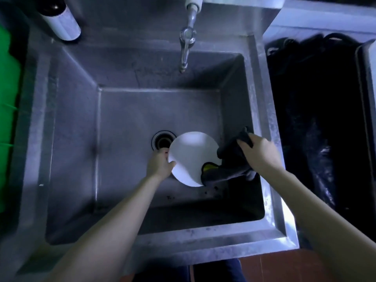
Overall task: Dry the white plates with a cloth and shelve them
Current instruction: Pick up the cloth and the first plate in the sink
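White round plate (191,155) is held in the air over the basin of the deep stainless steel sink (268,123), tilted, face towards the camera; in this view its upper left edge overlaps the round black drain (162,141). Left hand (159,163) grips it at the left rim: thumb (172,164) lies on the near face just inside the edge, and the other fingers (162,152) curl round behind the rim, mostly hidden by the plate. Right hand (258,153) is at the plate's right side, with fingers closed tight into a bunched dark grey cloth (232,157). This hand does not touch the plate directly; the cloth sits between them. Cloth drapes over the plate's right and lower right rim and hangs below the hand; a yellow patch (209,167) of it lies on the plate face near the bottom edge. Chrome tap (186,43) hangs over the far side of the basin, no water visible. Dark bottle with white label (61,19) stands at the sink's far left corner. Green plastic object (8,98) sits along the left edge, too cropped to identify. Black bag-lined bin (317,119) stands just beside the sink on the right. Reddish tiled floor (284,265) shows below.
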Available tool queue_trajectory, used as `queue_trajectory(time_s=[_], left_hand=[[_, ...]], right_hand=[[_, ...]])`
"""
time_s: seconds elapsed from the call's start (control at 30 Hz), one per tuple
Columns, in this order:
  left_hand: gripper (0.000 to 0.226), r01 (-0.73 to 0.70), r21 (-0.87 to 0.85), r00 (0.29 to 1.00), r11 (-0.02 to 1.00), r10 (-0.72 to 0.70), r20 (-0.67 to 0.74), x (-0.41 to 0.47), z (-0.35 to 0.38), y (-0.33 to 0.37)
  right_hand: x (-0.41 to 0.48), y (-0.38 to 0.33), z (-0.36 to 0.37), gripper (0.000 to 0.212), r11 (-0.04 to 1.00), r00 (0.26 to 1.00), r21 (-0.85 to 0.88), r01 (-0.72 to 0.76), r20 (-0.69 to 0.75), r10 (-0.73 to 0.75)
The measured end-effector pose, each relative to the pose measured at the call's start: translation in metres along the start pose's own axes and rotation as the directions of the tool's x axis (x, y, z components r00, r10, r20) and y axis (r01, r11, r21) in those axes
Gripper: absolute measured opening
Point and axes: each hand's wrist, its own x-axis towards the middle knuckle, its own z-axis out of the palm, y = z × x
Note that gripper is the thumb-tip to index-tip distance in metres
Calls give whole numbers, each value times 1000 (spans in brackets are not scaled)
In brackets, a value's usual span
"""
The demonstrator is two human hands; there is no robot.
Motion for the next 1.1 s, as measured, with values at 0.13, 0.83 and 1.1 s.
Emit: queue_trajectory(time_s=[0.13, 0.83, 1.1], left_hand=[[49, 13, 151, 998, 988, -23, 60, 20, 13, -1], [32, 40, 83, 983, 996, -25, -181, 27, 33, 6], [29, 162, -192, 987, 968, -160, 24, 38, 14, 1]], right_hand=[[7, 9, 28, 28, 984, 993, -175, -29, 111, 49], [15, 10, 88, 31, 987, 958, 55, -152, 255, 134], [10, 8, 83, 33, 980, 953, 103, -168, 270, 135]])
